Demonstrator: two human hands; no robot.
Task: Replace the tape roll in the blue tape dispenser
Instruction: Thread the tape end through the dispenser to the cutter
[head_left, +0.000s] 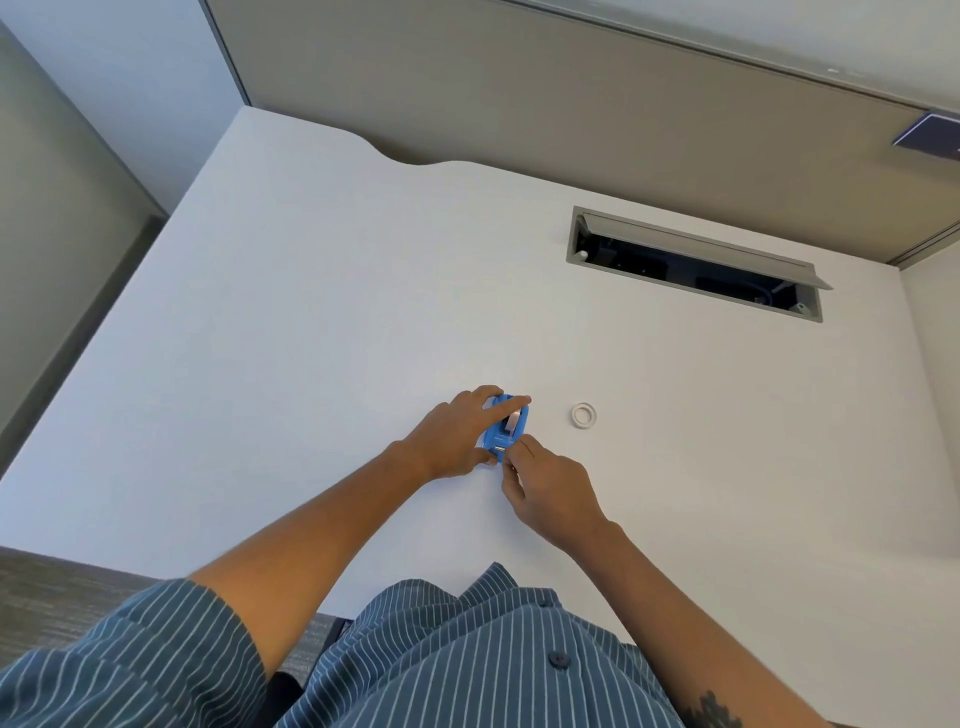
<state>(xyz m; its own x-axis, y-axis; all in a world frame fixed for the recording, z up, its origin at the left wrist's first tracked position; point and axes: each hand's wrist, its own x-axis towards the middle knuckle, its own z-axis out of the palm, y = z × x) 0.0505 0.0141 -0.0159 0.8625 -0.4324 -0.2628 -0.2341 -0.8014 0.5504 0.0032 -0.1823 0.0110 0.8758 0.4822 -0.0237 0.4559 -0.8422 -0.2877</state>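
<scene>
The blue tape dispenser (506, 427) sat on the white surface (311, 338), roughly midway across it and somewhat closer to the near edge than to the far one. Its long axis ran from the near edge toward the far edge, tilted slightly to the right, with the cutter end pointing back at the person. The left hand (457, 436) was wrapped around the dispenser's left side, the thumb at the near corner and the forefinger laid over the far end, so it was clamped on the body and pinning it down. The right hand (550, 488) came in from the near right, its fingertips (511, 457) drawn together at the cutter end; they looked pinched on something thin there, probably the free end of tape, though the strip itself was too small and pale to make out. A grey band across the dispenser's middle suggested a roll already seated inside.

A small white ring (584, 415) lay flat on the surface just to the right of the dispenser, apart from both hands and nearer the right hand. Whether it was a spent core or a fresh roll could not be told.

The coming move seemed to turn on that cutter end: the tape would be drawn along the long axis toward the near edge, with the right hand pulling while the left hand held firm. The left palm hid the dispenser's left wall, and the right fingers hid the blade.
</scene>
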